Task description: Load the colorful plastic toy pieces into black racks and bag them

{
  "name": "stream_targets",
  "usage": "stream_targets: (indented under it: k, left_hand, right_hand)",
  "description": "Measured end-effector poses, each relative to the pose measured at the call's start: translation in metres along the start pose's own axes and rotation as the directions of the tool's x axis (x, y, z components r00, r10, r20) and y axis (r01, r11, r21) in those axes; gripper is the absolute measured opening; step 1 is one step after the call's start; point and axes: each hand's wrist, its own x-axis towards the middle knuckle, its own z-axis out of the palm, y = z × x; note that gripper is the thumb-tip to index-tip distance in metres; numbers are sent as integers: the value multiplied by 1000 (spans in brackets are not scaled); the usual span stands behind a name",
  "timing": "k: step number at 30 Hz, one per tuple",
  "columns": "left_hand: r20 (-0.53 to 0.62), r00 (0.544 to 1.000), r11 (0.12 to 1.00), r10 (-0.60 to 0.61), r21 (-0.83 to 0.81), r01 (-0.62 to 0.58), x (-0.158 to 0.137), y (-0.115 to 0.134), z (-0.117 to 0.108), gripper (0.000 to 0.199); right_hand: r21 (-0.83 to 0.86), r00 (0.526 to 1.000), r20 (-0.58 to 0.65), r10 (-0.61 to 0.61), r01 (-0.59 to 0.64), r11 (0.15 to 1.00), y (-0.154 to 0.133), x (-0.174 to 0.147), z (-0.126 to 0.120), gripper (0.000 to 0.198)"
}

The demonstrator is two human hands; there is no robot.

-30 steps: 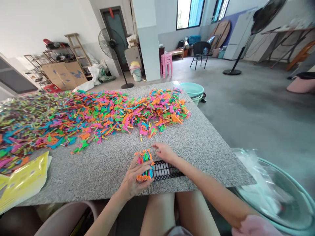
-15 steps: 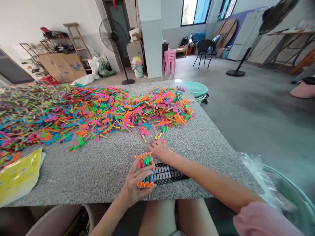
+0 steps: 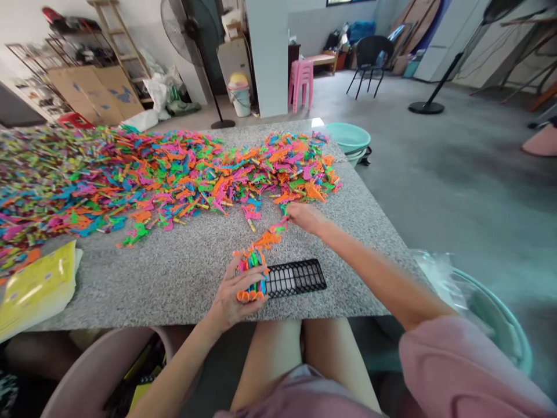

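My left hand is wrapped round a row of bright plastic sticks with orange cup-like ends, which look like suction-cup darts. They stand side by side at the left end of a black lattice basket. Farther forward, my right hand is closed, its fingertips at a green toy gun by the front of the heap; what they pinch is hidden. Between my hands lie a pink piece and an orange toy gun.
A long heap of coloured toy guns spreads across the speckled stone table. Yellow printed sheets lie at left. A pink bin is below the edge; teal basins stand beyond the far right corner, with plastic bags nearer.
My right hand has moved forward from beside the basket to the heap's edge. An orange toy gun now shows near the darts. My left hand keeps its grip, and the view has tilted down.
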Motion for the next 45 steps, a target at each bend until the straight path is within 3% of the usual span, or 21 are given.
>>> stream_targets:
  k: [2,3,5,7,8,9,10,13,15,19,22,24,27,29,32,35,37,39,41,43,45]
  left_hand:
    - [3,1000,1000,-8,-9,8,1,0,0,25]
    - [4,1000,1000,-15,-10,15,1,0,0,25]
    - [9,999,999,-31,-3,32,1,-1,0,24]
    - [12,999,1000,-30,6,30,1,-1,-1,24]
    - [15,1000,1000,-24,10,24,1,-1,-1,24]
    - [17,1000,1000,-16,12,16,1,-1,-1,24]
    - [18,1000,1000,-10,12,10,1,-1,-1,24]
    - [5,1000,1000,-6,24,6,0,-2,-1,23]
    - [2,1000,999,-18,35,18,0,-1,-1,22]
    - [-10,996,995,-86,40,87,2,3,0,34]
    - [-25,996,996,-86,36,87,5,4,2,52]
    - [-76,995,996,-70,52,74,5,3,5,46]
    - [-145,988,996,-54,58,63,4,0,9,33]
    - [-148,989,998,-25,52,33,4,-2,10,30]
    - [-140,990,998,18,69,-9,4,-1,8,29]
    - [-121,992,997,17,78,-7,5,0,5,28]
    - [-109,994,998,11,69,-3,5,2,4,27]
    - [-102,995,999,13,51,-8,5,2,3,28]
    - [-95,995,1000,13,29,-10,4,0,3,29]
    - [-86,996,1000,-4,16,5,4,-2,2,30]
    - [-71,997,1000,-23,13,24,4,-3,1,29]
  right_hand:
    - [300,973,-33,229,-209,931,-10,-36,5,6]
    - [466,953,23,302,-277,840,-22,-55,11,9]
    - [744,937,193,290,-333,580,-58,-90,27,13]
    - [883,932,235,277,-324,339,-99,-115,44,16]
    - [905,924,238,300,-323,277,-117,-122,51,16]
    - [905,913,234,333,-330,269,-132,-126,56,16]
    - [881,904,227,362,-349,319,-143,-128,59,14]
    - [649,908,185,376,-401,647,-155,-123,56,9]
    - [448,922,185,341,-388,805,-155,-118,48,11]
    - [269,928,259,267,-335,903,-162,-113,32,21]
    - [212,925,297,236,-305,928,-170,-114,26,28]
    - [206,932,290,219,-284,936,-166,-115,24,29]
    - [260,955,282,91,-167,951,-137,-104,18,26]
    - [198,976,201,86,-126,972,-109,-81,12,27]
    - [-74,990,45,132,-129,989,-77,-30,6,35]
    - [-178,991,136,-2,27,984,-62,13,8,24]
    - [-158,983,178,-40,69,985,-55,20,12,20]
    - [-57,992,121,34,-27,998,-52,7,18,21]
    - [192,981,54,188,-195,962,-54,-19,24,20]
    - [496,949,56,312,-297,816,-67,-49,30,15]
    - [682,936,72,344,-298,668,-85,-72,37,12]
